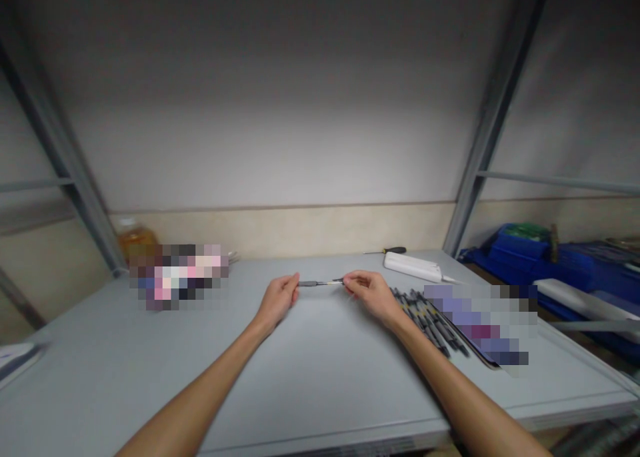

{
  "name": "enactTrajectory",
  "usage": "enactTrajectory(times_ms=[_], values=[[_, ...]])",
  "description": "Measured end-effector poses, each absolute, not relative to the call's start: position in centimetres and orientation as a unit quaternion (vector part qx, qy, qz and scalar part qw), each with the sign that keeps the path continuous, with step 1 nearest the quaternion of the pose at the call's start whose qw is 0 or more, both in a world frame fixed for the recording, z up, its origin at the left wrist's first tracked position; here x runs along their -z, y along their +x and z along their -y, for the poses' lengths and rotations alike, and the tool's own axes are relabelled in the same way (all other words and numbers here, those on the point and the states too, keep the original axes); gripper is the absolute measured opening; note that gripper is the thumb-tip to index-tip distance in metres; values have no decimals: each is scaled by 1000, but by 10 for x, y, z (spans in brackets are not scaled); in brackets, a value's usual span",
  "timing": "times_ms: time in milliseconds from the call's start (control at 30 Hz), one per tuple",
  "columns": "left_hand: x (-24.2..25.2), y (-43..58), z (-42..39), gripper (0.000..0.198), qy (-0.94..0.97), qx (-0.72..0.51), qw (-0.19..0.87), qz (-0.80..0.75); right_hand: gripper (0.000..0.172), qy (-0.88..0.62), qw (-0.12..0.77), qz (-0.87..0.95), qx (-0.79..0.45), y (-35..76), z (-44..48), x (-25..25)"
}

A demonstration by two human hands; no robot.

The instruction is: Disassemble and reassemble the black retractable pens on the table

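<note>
A pen (309,284) sits mid-frame above the table (310,377) — left hand (278,302) pinching its grey barrel, right hand (373,295) pinching its thin end — and more pens (434,325) lie lower right.

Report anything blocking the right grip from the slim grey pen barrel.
Nothing visible does. Only a thin pale rod spans from the slim grey pen barrel in the left grip to the right grip.
</note>
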State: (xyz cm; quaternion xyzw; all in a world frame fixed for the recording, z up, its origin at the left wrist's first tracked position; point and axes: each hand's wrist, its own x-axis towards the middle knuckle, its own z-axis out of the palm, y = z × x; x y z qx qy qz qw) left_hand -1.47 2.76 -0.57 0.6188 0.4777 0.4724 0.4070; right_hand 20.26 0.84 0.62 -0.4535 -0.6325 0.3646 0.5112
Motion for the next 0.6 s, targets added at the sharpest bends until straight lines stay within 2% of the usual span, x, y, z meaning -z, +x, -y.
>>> enactTrajectory(times_ms=[167,400,600], values=[[8,-16,-28,53,628,-439,386,-514,28,-452,523,622,-369,204,-6,-9],[4,-11,-25,33,616,-517,454,-384,29,-448,547,595,-382,206,-10,-7],[1,-13,-23,28,685,-492,365,-394,29,-427,565,579,-404,205,-9,-8]])
